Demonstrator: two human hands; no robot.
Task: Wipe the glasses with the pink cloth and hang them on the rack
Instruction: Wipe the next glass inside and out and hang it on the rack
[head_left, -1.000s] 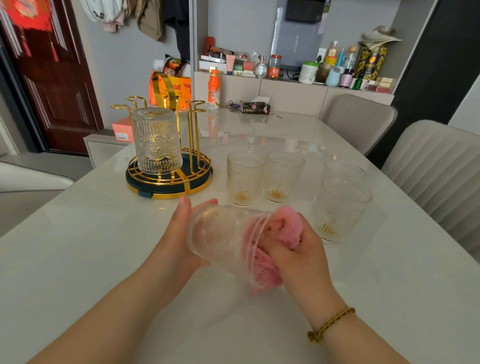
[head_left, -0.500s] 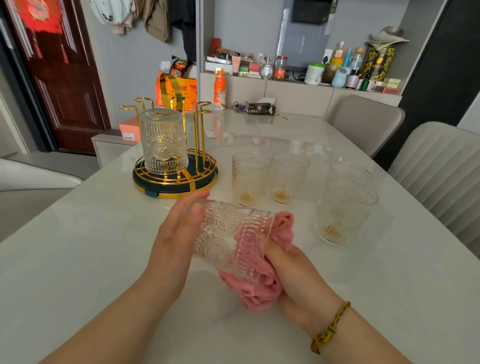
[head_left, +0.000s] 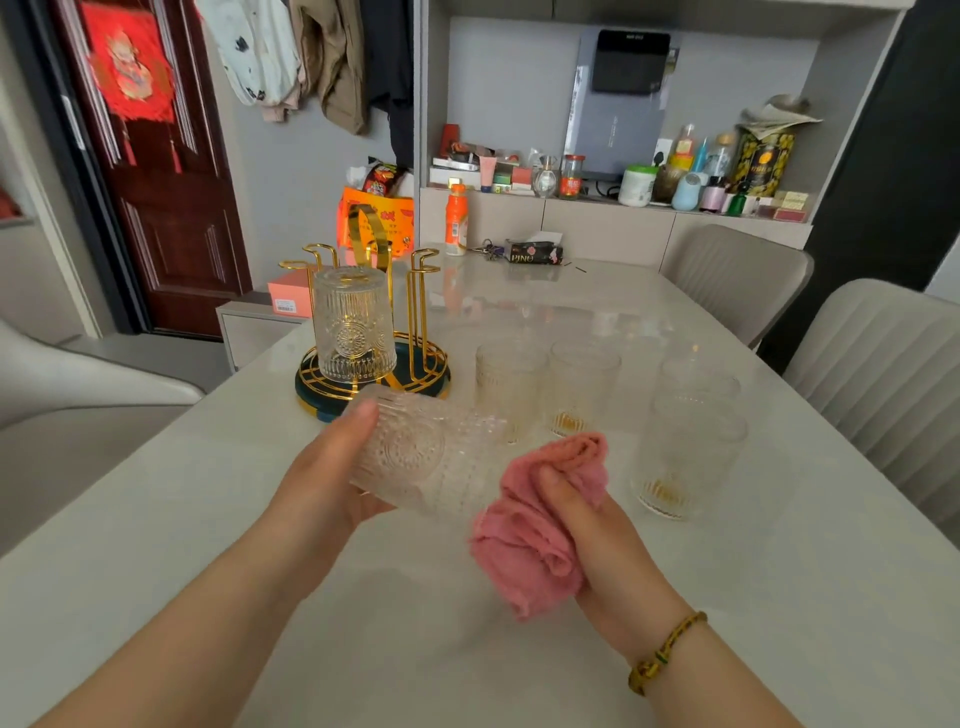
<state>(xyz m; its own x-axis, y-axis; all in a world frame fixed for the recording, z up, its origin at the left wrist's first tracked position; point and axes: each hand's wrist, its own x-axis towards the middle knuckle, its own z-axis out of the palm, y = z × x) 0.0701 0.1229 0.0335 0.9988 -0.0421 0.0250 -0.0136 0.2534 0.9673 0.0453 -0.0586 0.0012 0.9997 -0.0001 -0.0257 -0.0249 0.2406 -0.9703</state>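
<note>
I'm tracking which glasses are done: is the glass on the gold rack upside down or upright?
Upside down. The glass on the rack has its thick bottom on top and its rim down by the rack's base.

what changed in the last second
The right hand pulled the pink cloth out of the held glass and grips it beside the rim. The left hand still holds that glass on its side. The rack, hung glass and four standing glasses are unchanged.
</note>
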